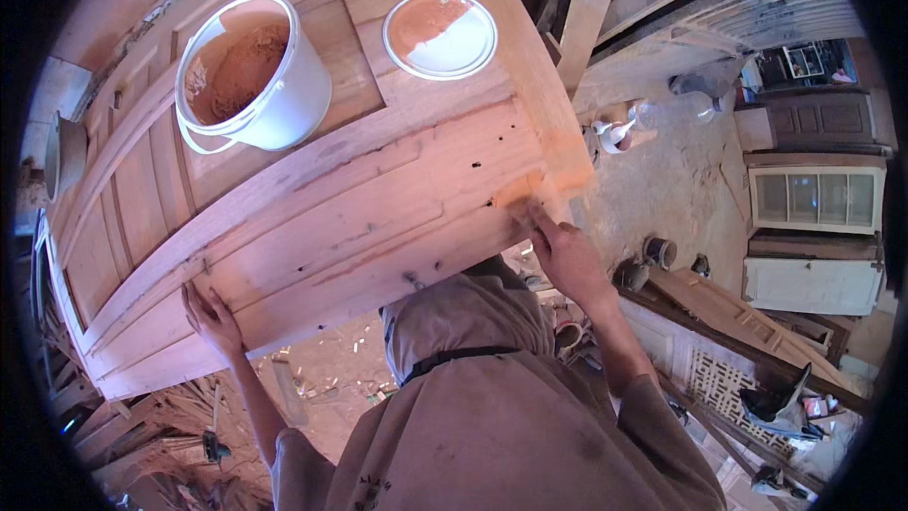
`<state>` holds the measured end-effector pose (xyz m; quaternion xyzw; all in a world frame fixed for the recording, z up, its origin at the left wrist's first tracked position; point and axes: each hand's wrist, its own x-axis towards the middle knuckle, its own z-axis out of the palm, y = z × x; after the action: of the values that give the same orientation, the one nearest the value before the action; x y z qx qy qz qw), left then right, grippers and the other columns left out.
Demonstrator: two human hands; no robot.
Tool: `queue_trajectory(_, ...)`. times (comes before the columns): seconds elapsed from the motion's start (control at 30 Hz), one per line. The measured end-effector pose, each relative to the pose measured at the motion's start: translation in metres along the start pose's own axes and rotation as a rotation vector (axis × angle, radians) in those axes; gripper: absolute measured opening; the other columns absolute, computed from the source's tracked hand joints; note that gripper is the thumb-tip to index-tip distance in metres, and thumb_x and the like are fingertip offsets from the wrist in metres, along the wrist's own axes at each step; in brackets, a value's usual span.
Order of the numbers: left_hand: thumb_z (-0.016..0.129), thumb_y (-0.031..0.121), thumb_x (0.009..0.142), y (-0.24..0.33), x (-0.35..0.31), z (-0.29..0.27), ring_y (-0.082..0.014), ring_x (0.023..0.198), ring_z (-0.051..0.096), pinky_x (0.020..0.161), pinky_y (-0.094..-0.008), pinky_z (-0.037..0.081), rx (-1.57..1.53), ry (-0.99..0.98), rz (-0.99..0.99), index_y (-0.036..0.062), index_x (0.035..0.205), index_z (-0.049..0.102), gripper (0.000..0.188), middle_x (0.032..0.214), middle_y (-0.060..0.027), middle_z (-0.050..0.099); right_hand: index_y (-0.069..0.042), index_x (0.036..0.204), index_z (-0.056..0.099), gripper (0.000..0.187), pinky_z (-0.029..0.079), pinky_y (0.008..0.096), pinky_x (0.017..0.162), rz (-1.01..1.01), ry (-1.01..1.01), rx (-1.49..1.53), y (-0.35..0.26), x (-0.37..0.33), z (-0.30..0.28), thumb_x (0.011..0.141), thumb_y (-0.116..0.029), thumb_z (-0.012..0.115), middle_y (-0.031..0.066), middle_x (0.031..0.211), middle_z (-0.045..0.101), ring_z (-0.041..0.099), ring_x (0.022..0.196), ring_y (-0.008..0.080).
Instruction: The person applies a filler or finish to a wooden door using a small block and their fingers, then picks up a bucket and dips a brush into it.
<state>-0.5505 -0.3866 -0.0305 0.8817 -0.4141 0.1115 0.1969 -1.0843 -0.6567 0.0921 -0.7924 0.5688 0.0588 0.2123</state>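
Door [312,208] flat before you, carrying bucket [251,71] of brown paste and lid [440,34]. Your left hand [213,317] spread flat on near edge, steadying; right hand [563,251] fingers pressing paste into corner.

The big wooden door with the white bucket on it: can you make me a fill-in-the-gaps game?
1. The white plastic bucket holds reddish-brown ____.
2. Beside it lies its round white ____.
3. The right hand rubs the ____ paneled door.
4. The left hand rests on the door's near ____.

Missing words: paste, lid, wooden, edge.
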Motion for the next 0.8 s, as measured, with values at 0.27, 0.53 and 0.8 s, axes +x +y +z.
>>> queue_trajectory(0.27, 0.053, 0.034, 0.103, 0.006, 0.001, -0.003, -0.0386, 0.137, 0.043, 0.113, -0.0493, 0.034, -0.016, -0.006, -0.028, 0.0002, 0.14, 0.052, 0.051, 0.147, -0.0217, 0.048, -0.012, 0.145, 0.048, 0.05, 0.052, 0.0535, 0.065, -0.026, 0.015, -0.033, 0.014, 0.006, 0.008, 0.097, -0.021, 0.058, 0.0262, 0.08, 0.064, 0.066, 0.072, 0.0441)
queue_trajectory(0.53, 0.053, 0.035, 0.103, 0.0, 0.002, 0.002, -0.038, 0.138, 0.043, 0.114, -0.0495, 0.033, -0.003, -0.006, -0.014, 0.0009, 0.14, 0.052, 0.051, 0.147, -0.022, 0.048, -0.009, 0.142, 0.05, 0.047, 0.052, 0.0544, 0.067, -0.011, 0.108, -0.039, 0.015, 0.021, 0.007, 0.098, -0.02, 0.057, 0.0278, 0.075, 0.063, 0.065, 0.072, 0.0469)
queue_trajectory(0.8, 0.054, 0.035, 0.102, 0.002, -0.003, -0.005, -0.0383, 0.139, 0.041, 0.114, -0.0498, 0.032, -0.005, -0.013, -0.052, 0.0032, 0.143, 0.05, 0.052, 0.148, -0.0214, 0.047, -0.015, 0.142, 0.049, 0.046, 0.054, 0.053, 0.07, -0.133, -0.109, -0.06, 0.009, 0.012, -0.035, 0.098, -0.025, 0.058, 0.0234, 0.084, 0.065, 0.067, 0.079, 0.0431)
